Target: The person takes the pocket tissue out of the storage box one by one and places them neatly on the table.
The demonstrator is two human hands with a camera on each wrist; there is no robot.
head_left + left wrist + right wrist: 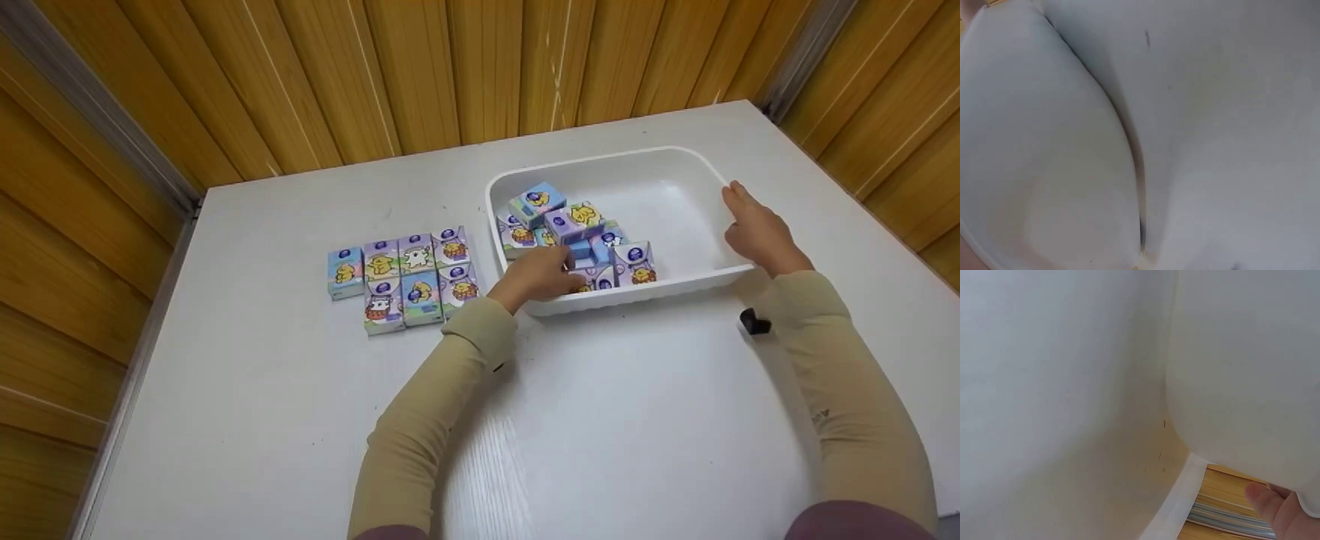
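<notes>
A white plastic tray (675, 217) stands on the table, with several small cartoon-printed tissue packs heaped in its left part. My left hand (538, 276) reaches over the tray's near left rim. Its thumb and fingers pinch a purple tissue pack (598, 279), partly hidden by the hand. Beside that pack leans another purple pack (636, 264); a blue pack (538, 202) lies on top farther back. At the right end, my right hand (761, 231) grips the tray's rim. Part of that hand (1283, 512) shows beside the rim in the right wrist view.
Left of the tray, several tissue packs (405, 279) lie side by side in two rows. A small black object (755, 321) is near the right sleeve. Wood-patterned panels (450, 75) stand behind the white table (285, 420).
</notes>
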